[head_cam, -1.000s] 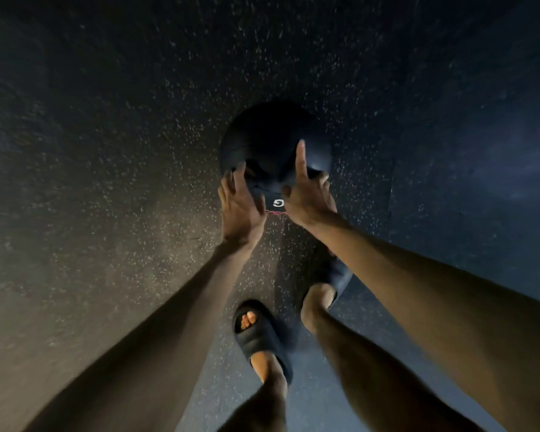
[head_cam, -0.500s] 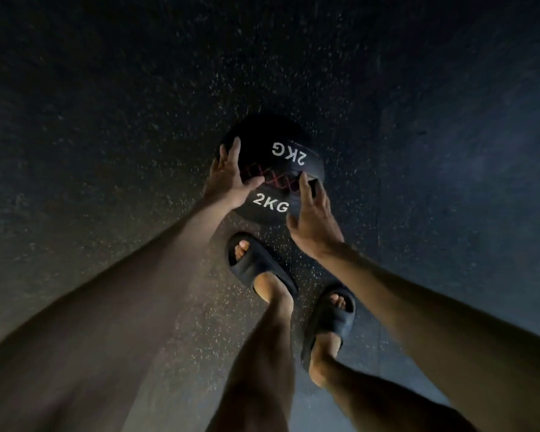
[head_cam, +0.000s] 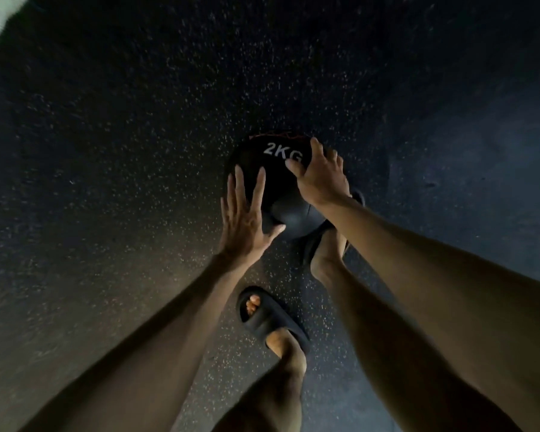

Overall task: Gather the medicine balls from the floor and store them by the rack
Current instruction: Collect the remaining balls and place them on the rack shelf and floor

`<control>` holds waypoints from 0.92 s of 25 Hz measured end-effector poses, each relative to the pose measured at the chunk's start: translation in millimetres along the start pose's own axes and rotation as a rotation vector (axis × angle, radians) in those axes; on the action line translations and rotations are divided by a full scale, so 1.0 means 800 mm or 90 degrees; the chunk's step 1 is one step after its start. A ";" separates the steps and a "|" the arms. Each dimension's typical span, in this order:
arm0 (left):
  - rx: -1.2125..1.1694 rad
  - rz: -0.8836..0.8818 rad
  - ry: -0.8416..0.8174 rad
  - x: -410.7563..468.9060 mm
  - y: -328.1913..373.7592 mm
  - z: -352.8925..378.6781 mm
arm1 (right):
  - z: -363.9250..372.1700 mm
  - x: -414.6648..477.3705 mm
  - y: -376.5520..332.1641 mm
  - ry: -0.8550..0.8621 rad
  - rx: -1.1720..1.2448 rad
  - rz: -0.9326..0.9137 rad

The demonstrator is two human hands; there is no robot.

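Our left hand [head_cam: 243, 226] lies open, fingers straight, flat against the left side of the black 2KG medicine ball [head_cam: 279, 194]. Our right hand [head_cam: 321, 179] curls its fingers over the ball's top. The ball is low over the speckled floor [head_cam: 138, 182], just ahead of our right foot.

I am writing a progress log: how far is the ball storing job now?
Done: nothing visibly stored; no rack in view. In hand: the 2KG ball, left hand flat on its side, right hand curled over its top. Left: carrying it to the rack; other balls are not visible.
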State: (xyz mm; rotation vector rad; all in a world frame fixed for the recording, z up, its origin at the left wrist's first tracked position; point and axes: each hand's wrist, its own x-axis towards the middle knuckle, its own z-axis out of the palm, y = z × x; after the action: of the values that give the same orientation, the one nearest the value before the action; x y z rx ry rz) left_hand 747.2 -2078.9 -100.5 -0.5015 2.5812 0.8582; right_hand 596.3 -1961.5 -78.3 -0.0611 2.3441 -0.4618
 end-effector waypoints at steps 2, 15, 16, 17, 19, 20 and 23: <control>-0.010 -0.002 -0.016 0.044 0.005 -0.020 | -0.010 0.037 -0.015 0.050 0.031 -0.008; -0.058 -0.166 0.036 0.288 0.084 -0.169 | -0.120 0.156 -0.069 -0.017 0.036 -0.044; -0.031 -0.121 0.008 0.282 0.079 -0.173 | -0.136 0.183 -0.083 -0.015 0.051 0.005; -0.004 -0.090 -0.020 0.280 0.072 -0.174 | -0.151 0.212 -0.098 -0.005 0.071 0.053; 0.028 -0.068 -0.064 0.288 0.064 -0.174 | -0.174 0.260 -0.121 0.012 0.117 0.115; 0.030 -0.074 -0.075 0.298 0.065 -0.178 | -0.180 0.272 -0.127 0.016 0.129 0.111; 0.012 -0.097 -0.089 0.362 0.060 -0.206 | -0.188 0.271 -0.131 0.063 0.130 0.019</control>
State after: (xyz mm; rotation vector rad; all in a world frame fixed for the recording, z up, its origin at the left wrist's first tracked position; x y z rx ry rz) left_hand 436.2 -2207.3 -84.8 -0.6010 2.3877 0.7875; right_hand 326.8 -2050.6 -84.9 0.0955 2.3765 -0.7014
